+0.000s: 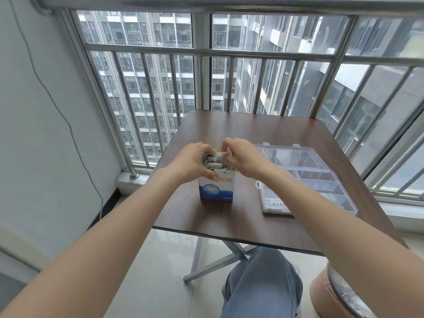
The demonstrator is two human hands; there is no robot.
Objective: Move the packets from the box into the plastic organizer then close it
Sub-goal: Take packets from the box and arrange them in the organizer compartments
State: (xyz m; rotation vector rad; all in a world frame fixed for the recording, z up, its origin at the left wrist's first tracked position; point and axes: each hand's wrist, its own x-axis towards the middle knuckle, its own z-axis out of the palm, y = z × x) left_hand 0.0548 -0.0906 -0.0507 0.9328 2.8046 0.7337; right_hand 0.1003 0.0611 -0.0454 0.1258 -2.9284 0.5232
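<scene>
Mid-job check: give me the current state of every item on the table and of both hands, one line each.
box: upright on the table, top open, packets inside.
packets: bunched in the box mouth, some sticking up.
plastic organizer: lid open, lying flat on the table; compartments mostly bare.
left hand: grips the box top.
right hand: pinches packets at the box mouth.
table: standing, carrying box and organizer.

The box was white with a deep blue band low down, a blue globe picture with an orange patch, and red characters near its top. The packets in it looked white and grey. The plastic organizer was clear and colourless. The desk was dark brown wood grain. The railing was silver.
</scene>
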